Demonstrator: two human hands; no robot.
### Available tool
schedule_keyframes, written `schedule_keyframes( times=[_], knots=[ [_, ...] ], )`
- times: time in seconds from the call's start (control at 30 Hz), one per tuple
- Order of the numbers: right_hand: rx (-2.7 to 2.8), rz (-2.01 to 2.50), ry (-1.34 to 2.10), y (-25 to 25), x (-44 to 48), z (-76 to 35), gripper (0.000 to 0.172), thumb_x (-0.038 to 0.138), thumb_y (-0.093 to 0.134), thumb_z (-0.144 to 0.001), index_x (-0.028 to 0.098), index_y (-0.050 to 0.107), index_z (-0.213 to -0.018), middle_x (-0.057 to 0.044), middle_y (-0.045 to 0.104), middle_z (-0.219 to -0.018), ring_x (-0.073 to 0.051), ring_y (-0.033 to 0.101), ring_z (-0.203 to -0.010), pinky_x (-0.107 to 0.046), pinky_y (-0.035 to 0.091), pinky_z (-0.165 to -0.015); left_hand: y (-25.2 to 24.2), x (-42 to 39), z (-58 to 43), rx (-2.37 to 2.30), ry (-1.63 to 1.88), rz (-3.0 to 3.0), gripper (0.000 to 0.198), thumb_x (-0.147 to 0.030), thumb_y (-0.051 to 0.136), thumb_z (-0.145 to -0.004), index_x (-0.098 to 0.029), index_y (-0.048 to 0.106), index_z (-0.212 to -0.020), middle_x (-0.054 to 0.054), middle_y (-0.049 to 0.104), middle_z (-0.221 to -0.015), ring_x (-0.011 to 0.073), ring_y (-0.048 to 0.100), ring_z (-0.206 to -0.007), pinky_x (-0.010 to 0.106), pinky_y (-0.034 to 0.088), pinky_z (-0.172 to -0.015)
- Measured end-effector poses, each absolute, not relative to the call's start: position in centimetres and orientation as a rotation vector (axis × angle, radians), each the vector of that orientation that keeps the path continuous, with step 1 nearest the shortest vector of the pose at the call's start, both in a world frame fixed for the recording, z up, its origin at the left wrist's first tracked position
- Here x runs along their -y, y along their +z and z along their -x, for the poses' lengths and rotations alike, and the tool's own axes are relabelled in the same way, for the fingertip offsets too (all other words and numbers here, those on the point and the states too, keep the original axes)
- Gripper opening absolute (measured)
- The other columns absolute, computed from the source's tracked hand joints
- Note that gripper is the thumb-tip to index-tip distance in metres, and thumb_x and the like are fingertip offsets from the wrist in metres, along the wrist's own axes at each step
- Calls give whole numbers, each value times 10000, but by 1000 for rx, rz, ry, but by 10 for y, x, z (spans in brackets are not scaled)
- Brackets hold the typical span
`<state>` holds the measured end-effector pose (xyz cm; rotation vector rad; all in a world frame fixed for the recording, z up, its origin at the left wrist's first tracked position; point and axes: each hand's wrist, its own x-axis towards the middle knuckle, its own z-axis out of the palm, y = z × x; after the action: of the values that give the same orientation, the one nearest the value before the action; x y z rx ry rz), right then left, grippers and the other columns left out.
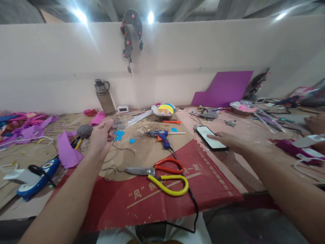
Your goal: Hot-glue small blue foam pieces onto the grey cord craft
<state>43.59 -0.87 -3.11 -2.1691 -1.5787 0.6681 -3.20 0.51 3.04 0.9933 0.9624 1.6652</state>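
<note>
My left hand (103, 134) is raised over the left of the work area, its fingers pinched together; what they hold, if anything, is too small to make out. Beside it lies a grey yarn ball (85, 131), and a loose grey strand (122, 149) curls below the fingers. In my right hand (224, 139) is a smartphone (207, 135) with a lit screen, the thumb lying on the glass and the other fingers hidden. Between my hands rest a blue glue gun (165, 139) with a glue stick in its back and large scissors (154, 171) with red and yellow handles.
Purple felt (68, 149) and a blue power strip (38, 179) lie left. A bottle (104, 98) stands by the wall. Blue felt pieces (119, 135) and a bowl (164, 117) are mid-table. Purple sheet (225, 89) leans behind. Another person's hand (315, 123) shows at right.
</note>
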Motion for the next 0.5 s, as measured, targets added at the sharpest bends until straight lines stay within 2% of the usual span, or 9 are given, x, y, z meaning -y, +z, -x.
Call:
schedule_keyframes(
  times=[0.13, 0.27, 0.37, 0.5],
  knots=[
    [1513, 1845, 970, -24, 22, -452, 346, 420, 552, -823, 140, 671, -988, -161, 676, -1073, -236, 602, -905, -339, 442, -775, 29, -6, 30, -981, 1655, -1022, 174, -177, 706, -700, -143, 559, -612, -23, 495, -539, 16, 345, -360, 138, 203, -312],
    [1494, 1744, 1059, -30, 22, -459, 312, 323, 605, -785, 119, 680, -1009, -138, 692, -1026, -205, 605, -852, -308, 445, -752, 28, -6, 28, -1001, 1635, -1052, 179, -180, 709, -691, -139, 562, -598, -24, 488, -529, 15, 331, -358, 140, 201, -308],
    [1454, 1780, 1013, -32, 19, -457, 294, 273, 588, -782, 85, 674, -991, -137, 699, -951, -186, 616, -796, -289, 446, -705, 28, -6, 28, -1010, 1623, -1080, 209, -185, 719, -689, -136, 553, -573, -25, 470, -524, 16, 326, -368, 138, 201, -310],
    [1604, 1938, 765, -33, 13, -456, 303, 340, 516, -838, 98, 675, -929, -105, 700, -830, -161, 618, -709, -265, 436, -636, 27, -6, 27, -1017, 1606, -1097, 202, -195, 718, -691, -136, 560, -580, -28, 467, -523, 18, 323, -374, 140, 200, -311]
  ],
)
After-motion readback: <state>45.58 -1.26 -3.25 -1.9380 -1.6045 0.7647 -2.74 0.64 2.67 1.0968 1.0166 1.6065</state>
